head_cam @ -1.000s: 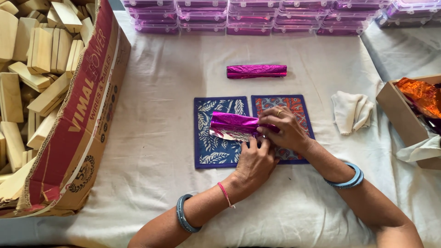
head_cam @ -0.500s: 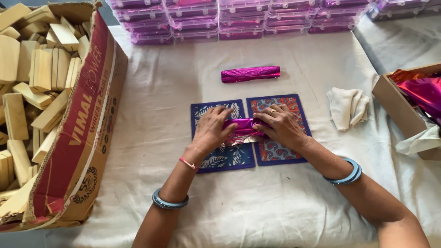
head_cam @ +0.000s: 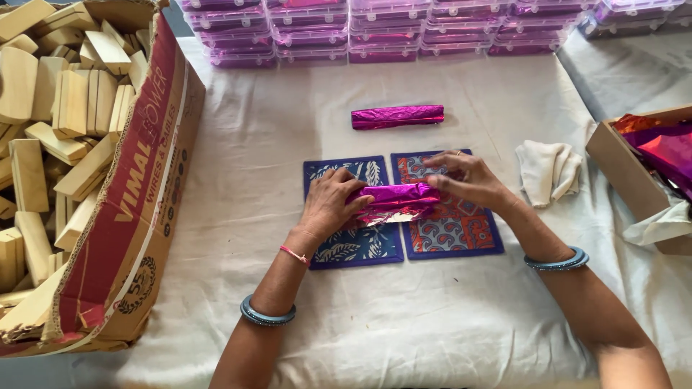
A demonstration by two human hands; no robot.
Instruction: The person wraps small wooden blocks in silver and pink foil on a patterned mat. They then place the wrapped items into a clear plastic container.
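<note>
A long block half wrapped in shiny magenta foil [head_cam: 395, 199] lies across two blue patterned mats [head_cam: 346, 248]. My left hand [head_cam: 330, 204] presses on its left end. My right hand [head_cam: 465, 179] grips its right end, fingers curled over the foil. A loose silver flap of foil shows under the block's middle. A second, fully wrapped magenta block [head_cam: 397, 116] lies farther back on the white cloth, apart from both hands.
A big cardboard box [head_cam: 137, 209] full of plain wooden blocks [head_cam: 58, 122] stands at the left. Stacks of purple-lidded plastic cases [head_cam: 375, 32] line the far edge. A folded white rag [head_cam: 548, 169] and a carton of foil sheets [head_cam: 649, 166] sit at the right.
My left hand has come from under my right hand to the block's left end. The foil now sits flatter around the block. The camera view has shifted slightly.
</note>
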